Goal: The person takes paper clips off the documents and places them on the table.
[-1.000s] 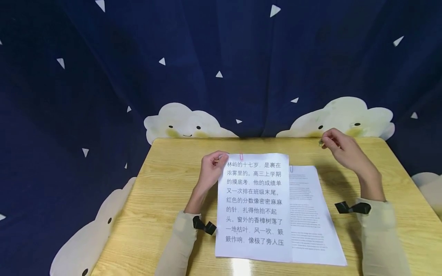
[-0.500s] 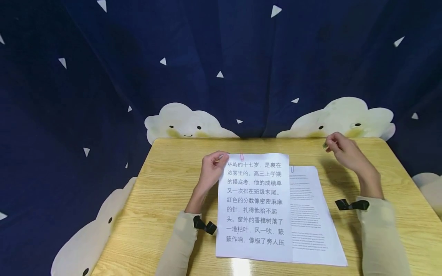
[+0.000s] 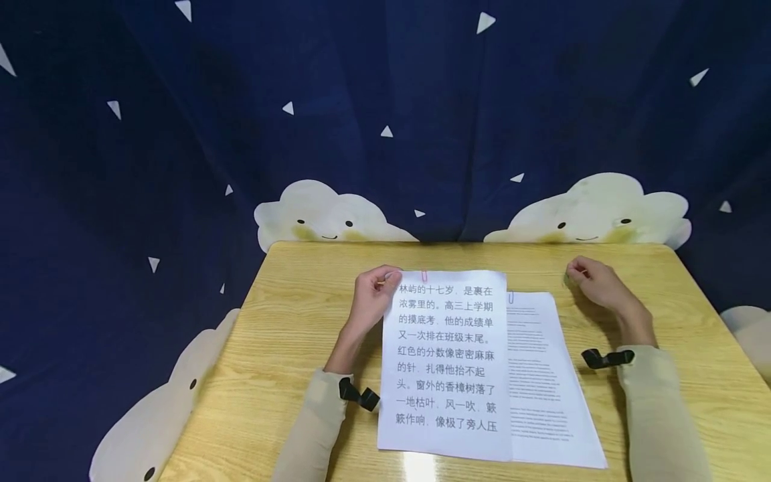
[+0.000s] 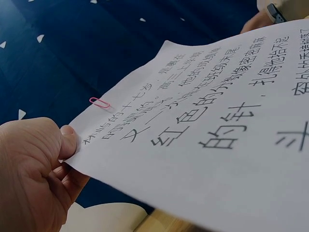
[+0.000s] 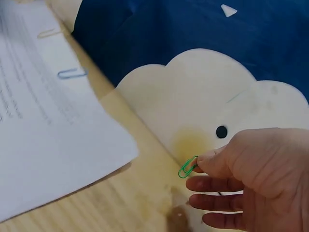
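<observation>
My left hand point(image 3: 372, 294) pinches the top left corner of a white sheet point(image 4: 193, 159) with large printed Chinese characters, thumb on the front and fingers behind. A pink paper clip point(image 4: 100, 103) sits on that sheet's top edge. Between thumb and forefinger, my right hand point(image 3: 602, 284) pinches a green paper clip point(image 5: 188, 167), to the right of the papers. A second sheet point(image 3: 542, 375), printed in small text, lies on the table partly behind the first one. Along its top edge are a blue paper clip point(image 5: 72, 73) and a yellowish paper clip point(image 5: 48, 33).
The wooden table point(image 3: 289, 335) reaches back to a dark blue curtain point(image 3: 337, 87) with white triangles and cloud figures. A black band point(image 3: 359, 395) is on the left wrist, and another black band point(image 3: 605, 359) on the right.
My right hand has come down and nearer with the green paper clip, from beside the far table edge. The left hand and both sheets stay practically where they were.
</observation>
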### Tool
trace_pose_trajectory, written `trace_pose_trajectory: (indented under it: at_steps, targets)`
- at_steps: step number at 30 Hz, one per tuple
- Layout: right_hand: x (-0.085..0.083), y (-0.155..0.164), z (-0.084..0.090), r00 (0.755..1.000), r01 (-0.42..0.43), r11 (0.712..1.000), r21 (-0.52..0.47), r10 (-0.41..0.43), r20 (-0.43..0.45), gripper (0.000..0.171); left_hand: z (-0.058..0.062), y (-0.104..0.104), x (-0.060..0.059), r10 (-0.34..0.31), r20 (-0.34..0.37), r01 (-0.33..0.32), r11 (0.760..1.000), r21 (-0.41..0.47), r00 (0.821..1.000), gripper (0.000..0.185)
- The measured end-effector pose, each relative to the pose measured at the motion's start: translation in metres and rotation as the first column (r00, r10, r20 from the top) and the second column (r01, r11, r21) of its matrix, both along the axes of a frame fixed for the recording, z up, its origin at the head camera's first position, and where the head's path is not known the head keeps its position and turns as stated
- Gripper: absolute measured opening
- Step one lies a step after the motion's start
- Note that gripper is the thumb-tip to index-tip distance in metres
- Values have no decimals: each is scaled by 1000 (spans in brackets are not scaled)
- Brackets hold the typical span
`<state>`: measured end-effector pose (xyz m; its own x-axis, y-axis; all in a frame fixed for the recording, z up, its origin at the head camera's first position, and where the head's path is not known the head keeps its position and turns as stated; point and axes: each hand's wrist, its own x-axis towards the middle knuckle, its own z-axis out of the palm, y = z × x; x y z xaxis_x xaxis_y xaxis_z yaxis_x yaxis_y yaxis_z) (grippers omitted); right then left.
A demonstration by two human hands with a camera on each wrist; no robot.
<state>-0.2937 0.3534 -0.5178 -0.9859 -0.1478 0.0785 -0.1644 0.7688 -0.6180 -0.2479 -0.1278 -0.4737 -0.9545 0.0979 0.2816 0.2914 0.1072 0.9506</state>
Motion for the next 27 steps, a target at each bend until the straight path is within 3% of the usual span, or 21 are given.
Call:
trace_pose_trajectory:
  at_steps: [11,20,27]
  targets:
    - [-4,10,-23,996,38,998,44,-34,-77,23,-8,8,0,-4,22,4,1000,-25,1000,14]
    - [-5,11,-25,997,68,997,24,-67,-41,28,-10,8,-2,-13,21,14,999,-32,1000,15]
    - [-6,10,-26,997,31,999,22,-30,-65,27,-9,7,-2,-10,22,11,999,-30,1000,17]
